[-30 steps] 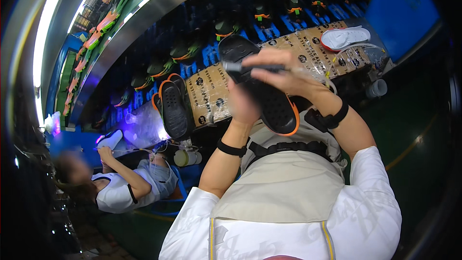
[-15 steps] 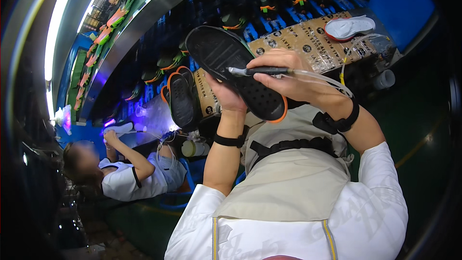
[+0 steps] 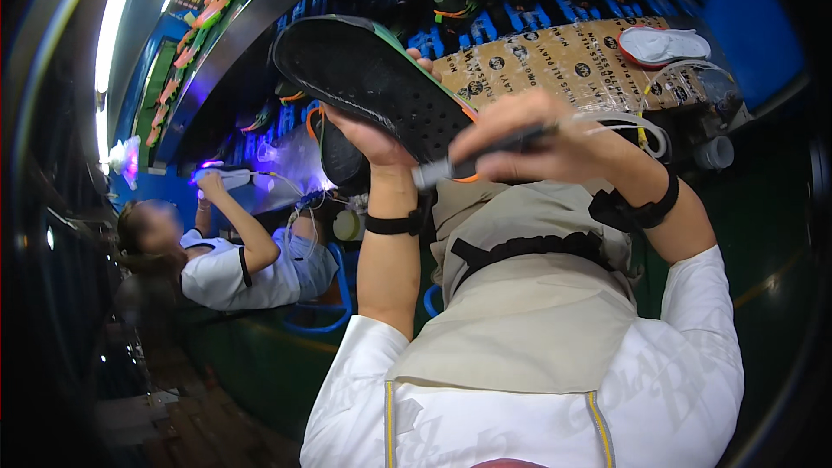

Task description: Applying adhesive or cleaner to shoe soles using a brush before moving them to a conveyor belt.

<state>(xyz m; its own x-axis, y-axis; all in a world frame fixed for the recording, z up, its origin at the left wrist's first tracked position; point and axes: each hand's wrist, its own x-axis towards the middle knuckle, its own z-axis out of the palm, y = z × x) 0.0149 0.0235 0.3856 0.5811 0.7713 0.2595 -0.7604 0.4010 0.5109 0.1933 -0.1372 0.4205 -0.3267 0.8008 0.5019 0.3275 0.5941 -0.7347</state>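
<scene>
My left hand (image 3: 371, 134) grips a black shoe sole (image 3: 347, 69) from beneath, with some fingertips showing past its far edge. The sole is tilted, its wide end up to the left, and its rim is green along one side and orange at the narrow, hole-dotted end. In my right hand (image 3: 533, 130), smeared by motion, is a dark-handled brush (image 3: 503, 152) with a thin clear tube trailing from it. Its pale bristles are at the sole's narrow end, near my left wrist; whether they touch it I cannot tell.
Another black sole (image 3: 342, 160) sits behind my left wrist. A white shoe piece with a red edge (image 3: 663, 45) rests on the cardboard-covered bench (image 3: 555, 69). A clear cup (image 3: 715, 153) is at right. Shoes (image 3: 455, 4) line a blue rack beyond. A co-worker (image 3: 234, 251) sits at left.
The sole has shifted left and tilted more. My right hand has brought the brush from the sole's middle down to its narrow end.
</scene>
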